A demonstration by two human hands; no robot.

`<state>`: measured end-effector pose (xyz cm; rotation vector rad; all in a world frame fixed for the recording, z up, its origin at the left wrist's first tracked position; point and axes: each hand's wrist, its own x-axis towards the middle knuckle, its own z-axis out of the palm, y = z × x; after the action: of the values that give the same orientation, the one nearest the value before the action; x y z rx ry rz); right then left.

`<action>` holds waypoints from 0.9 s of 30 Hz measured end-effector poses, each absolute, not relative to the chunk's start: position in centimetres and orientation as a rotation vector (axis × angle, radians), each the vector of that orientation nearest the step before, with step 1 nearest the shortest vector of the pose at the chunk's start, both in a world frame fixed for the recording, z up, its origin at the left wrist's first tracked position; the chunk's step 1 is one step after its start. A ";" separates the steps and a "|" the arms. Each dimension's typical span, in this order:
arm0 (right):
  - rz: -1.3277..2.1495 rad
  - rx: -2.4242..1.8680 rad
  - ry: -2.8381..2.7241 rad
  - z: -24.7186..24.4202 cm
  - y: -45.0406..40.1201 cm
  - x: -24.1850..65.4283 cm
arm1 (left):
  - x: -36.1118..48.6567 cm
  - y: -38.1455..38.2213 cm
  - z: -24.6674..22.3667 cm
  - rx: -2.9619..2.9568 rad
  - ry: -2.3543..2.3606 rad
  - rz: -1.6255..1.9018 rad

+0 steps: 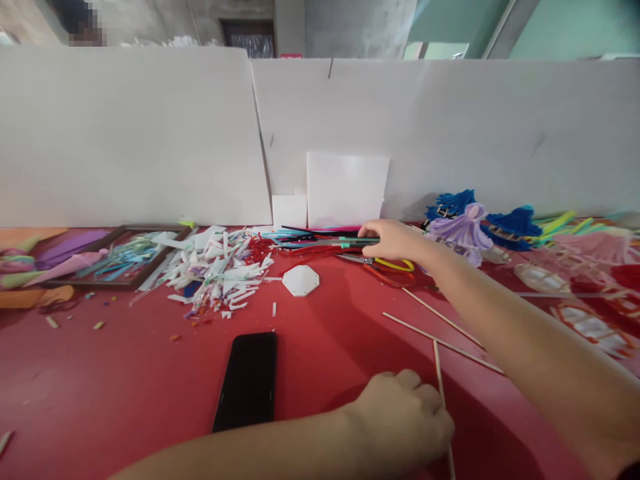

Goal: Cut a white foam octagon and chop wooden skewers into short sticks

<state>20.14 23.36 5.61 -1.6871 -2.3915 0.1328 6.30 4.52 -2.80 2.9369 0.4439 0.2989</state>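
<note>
At the back middle, the fingers of my right hand (387, 240) are wrapped round a dark, thin tool with a green band (347, 241), beside a bundle of red and black pipe cleaners (317, 251). Scissors with orange and yellow handles (393, 272) lie just in front of that hand. My left hand (407, 420) is closed at the front, its fingers curled down over a thin wooden stick (439, 367); its fingertips are hidden. Two more sticks (415, 325) lie beyond it. A white octagonal piece (301, 281) rests on the red table (320, 347).
A black phone (247, 380) lies front left of centre. White paper scraps (220, 267) are heaped behind it, near a brown frame (120, 283). Blue and purple yarn pieces (467, 230) sit at the right. White panels (125, 133) stand along the back.
</note>
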 end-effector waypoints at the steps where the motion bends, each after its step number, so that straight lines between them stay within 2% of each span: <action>1: 0.093 -1.711 -2.349 5.4 23.9 20.0 | 6.2 4.5 -2.7 2.944 0.450 0.294; 9: -0.159 -1.795 -2.161 -0.8 26.8 19.4 | 5.7 4.3 -0.1 2.916 0.518 0.100; 15: -0.207 -1.566 -2.179 -1.8 23.9 20.5 | 1.9 4.5 3.2 2.865 0.717 -0.027; 20: -0.102 -1.417 -2.242 -2.0 16.7 23.2 | -3.5 4.1 3.6 2.874 1.320 0.059; 24: -0.072 -1.339 -2.195 -2.7 11.4 25.1 | -6.9 3.4 1.6 2.781 2.070 0.140; 27: -0.086 -1.292 -2.152 -2.8 9.8 25.5 | -7.8 3.1 0.3 2.702 2.206 0.021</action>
<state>25.46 9.81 -2.76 -1.2918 -2.1523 -0.0862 -7.77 3.05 0.34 2.7025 2.2056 0.0206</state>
